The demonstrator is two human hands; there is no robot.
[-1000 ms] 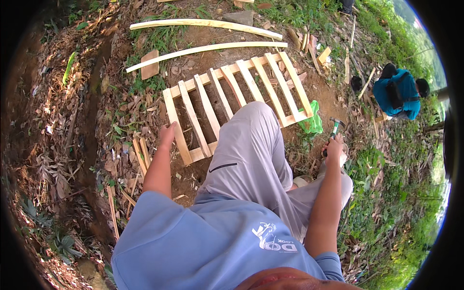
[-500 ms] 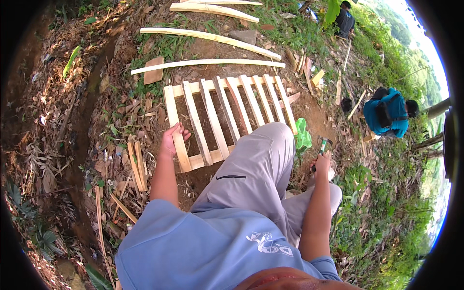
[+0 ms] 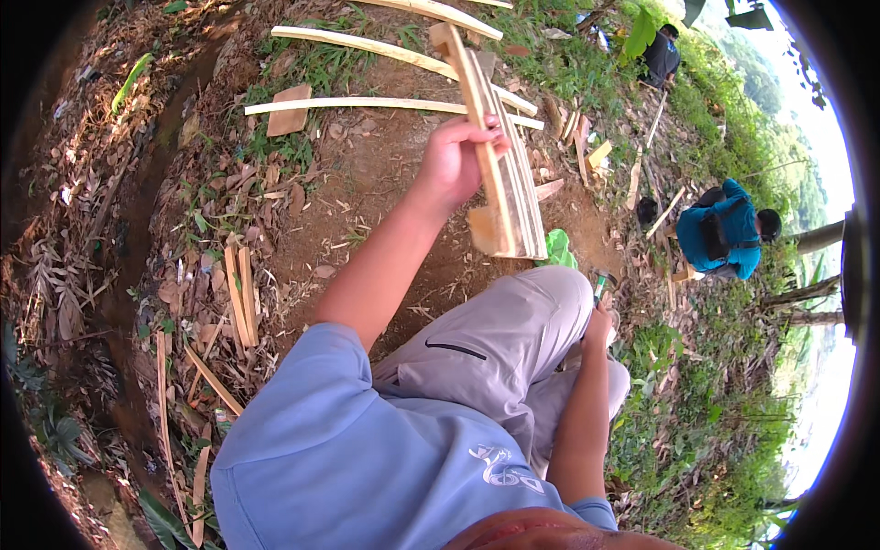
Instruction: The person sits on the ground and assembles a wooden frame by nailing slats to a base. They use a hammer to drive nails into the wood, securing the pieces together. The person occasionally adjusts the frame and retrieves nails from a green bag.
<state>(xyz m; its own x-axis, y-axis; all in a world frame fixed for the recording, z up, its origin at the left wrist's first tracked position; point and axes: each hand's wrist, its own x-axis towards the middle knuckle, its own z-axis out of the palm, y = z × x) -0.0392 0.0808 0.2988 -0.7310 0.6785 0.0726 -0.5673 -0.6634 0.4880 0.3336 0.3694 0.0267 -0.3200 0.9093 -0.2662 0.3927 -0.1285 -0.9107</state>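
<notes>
My left hand (image 3: 456, 163) grips the near-left slat of a slatted wooden frame (image 3: 500, 188), with the fingers wrapped round it. Seen nearly edge-on, the frame is lifted and tipped up beyond my knee, its slats lined up closely behind one another. A hammer (image 3: 599, 290) with a green and black handle is held in my right hand (image 3: 598, 327), low beside my right leg. Part of its handle is hidden by the fingers. Between the frame and my knee, a crumpled green plastic bag (image 3: 557, 249) lies on the soil.
Long pale wood strips (image 3: 367, 104) lie across the ground ahead, with a brown flat piece (image 3: 290, 110) beneath one. Thin sticks (image 3: 240, 295) rest among dry leaves at left. A person in teal (image 3: 724, 234) crouches at right; another person in dark clothes (image 3: 660, 60) is farther off.
My left hand has raised the slatted frame from lying flat and swung it up and to the right onto its edge. The hammer stays in my right hand, slightly shifted.
</notes>
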